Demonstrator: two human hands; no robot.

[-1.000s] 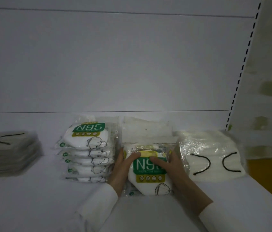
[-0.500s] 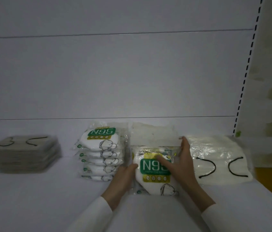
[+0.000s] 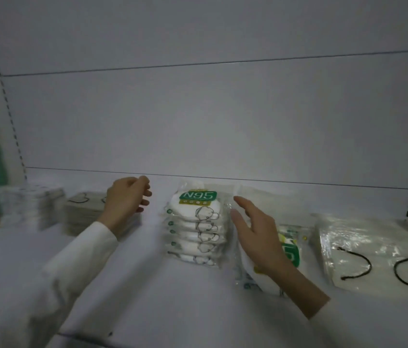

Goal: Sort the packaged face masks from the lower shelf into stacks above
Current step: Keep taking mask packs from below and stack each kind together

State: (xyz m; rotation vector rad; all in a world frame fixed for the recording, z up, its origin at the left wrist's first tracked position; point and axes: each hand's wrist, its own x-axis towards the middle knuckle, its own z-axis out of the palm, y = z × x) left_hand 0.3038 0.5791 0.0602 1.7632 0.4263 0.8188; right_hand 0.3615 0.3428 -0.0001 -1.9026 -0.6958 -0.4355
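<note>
Right hand [image 3: 258, 237], fingers spread wide, is over the green-labelled N95 mask packet [image 3: 292, 249] lying on the white shelf [image 3: 147, 285], just beside the taller stack of N95 packets [image 3: 196, 227]. Left hand [image 3: 125, 204] is loosely curled, holding nothing.

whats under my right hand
An N95 packet lies under the right hand, its green label peeking out on the right. The hand covers most of it, and anything stacked beneath it is hidden.
</note>
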